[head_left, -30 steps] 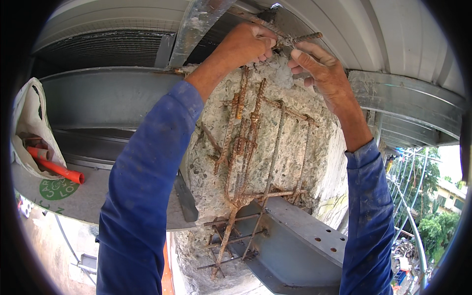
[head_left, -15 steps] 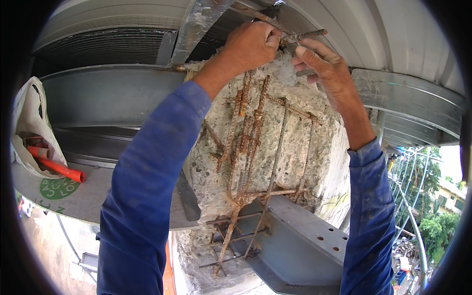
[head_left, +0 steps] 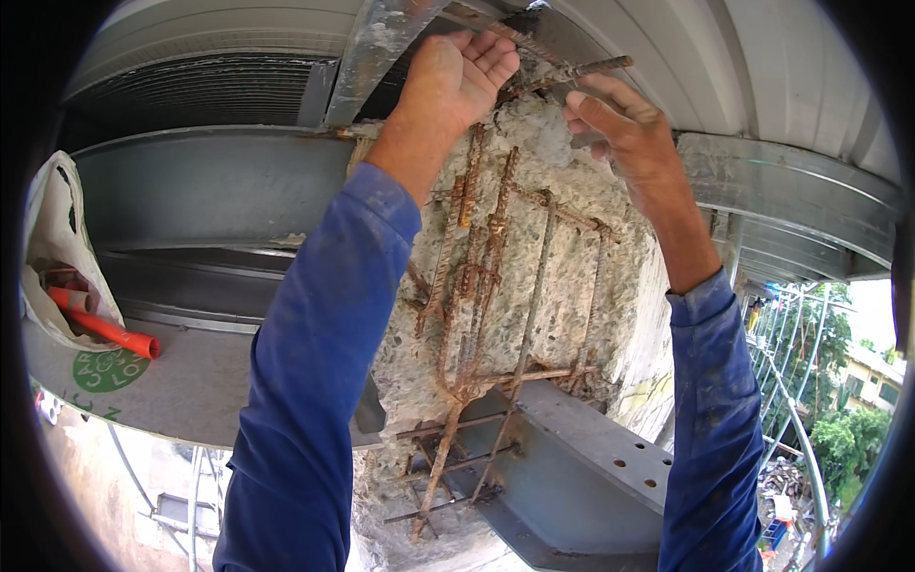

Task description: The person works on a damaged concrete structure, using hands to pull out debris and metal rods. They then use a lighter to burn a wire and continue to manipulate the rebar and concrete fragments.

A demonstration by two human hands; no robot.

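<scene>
My left hand is raised at the top of a broken concrete column. Its palm shows, with the fingers loosely bent, slightly apart and apparently holding nothing. Just beyond the fingertips runs a rusty rebar under the roof. My right hand is close below the end of a second rebar, which crosses the first. Its thumb and forefinger come together as in a pinch, but anything between them is too small to make out. Grey rough material lies on the column top between my hands.
Rusty bars stand out from the column face. Below, a steel beam with bolt holes juts toward me. At left are another steel beam and a white bag with an orange tube on a board. Scaffolding poles rise at right.
My left hand has drawn away leftward from the crossing bars, turning palm outward and opening its fingers. My right hand stays almost in place beside the bar end.
</scene>
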